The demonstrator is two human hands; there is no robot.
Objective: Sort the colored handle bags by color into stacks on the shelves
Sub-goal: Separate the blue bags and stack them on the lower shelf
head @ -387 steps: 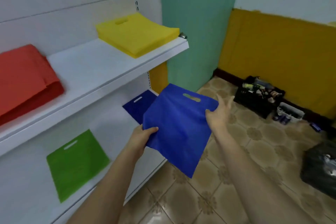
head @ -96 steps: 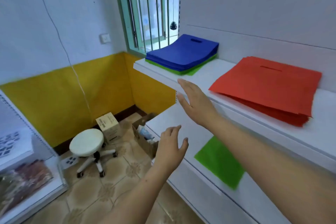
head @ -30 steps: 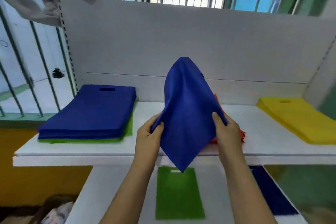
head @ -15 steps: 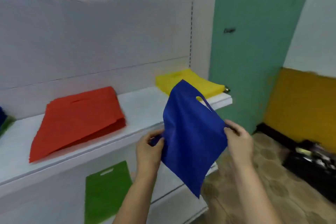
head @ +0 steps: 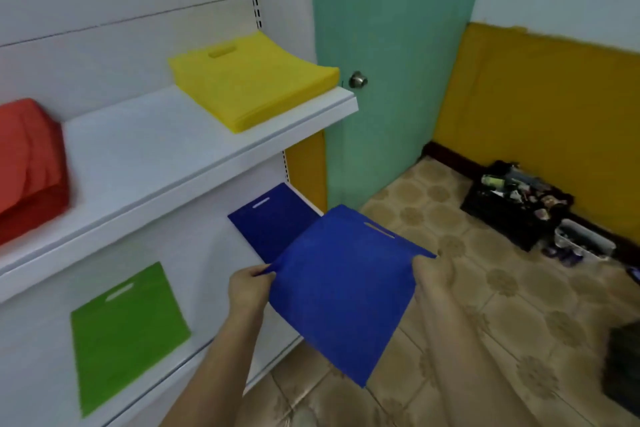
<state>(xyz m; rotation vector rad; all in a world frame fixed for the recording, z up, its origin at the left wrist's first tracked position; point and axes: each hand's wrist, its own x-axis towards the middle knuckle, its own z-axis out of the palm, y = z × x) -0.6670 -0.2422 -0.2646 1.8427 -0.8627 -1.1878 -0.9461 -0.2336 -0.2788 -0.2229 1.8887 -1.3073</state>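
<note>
1. The held blue bag (head: 343, 291), flat matte fabric with a slot handle, hangs off the lower shelf (head: 214, 274) edge, overlapping another blue bag (head: 273, 225).
2. Left hand (head: 247, 291) fingers pinch its left corner; right hand (head: 429, 274), blurred, grips the right edge.
3. The red stack (head: 29, 163) is cut off on the upper shelf (head: 145, 149).

Upper shelf (head: 194, 149): one stack of bags (head: 249, 80) at the right end, another stack (head: 27, 163) at the left. Lower shelf (head: 207, 253): one flat bag (head: 121, 333) left, a second bag (head: 273, 225) right. A held bag (head: 343, 291) lies between both hands, before the second bag's near corner. A door (head: 388, 62) stands right of the shelves.
</note>
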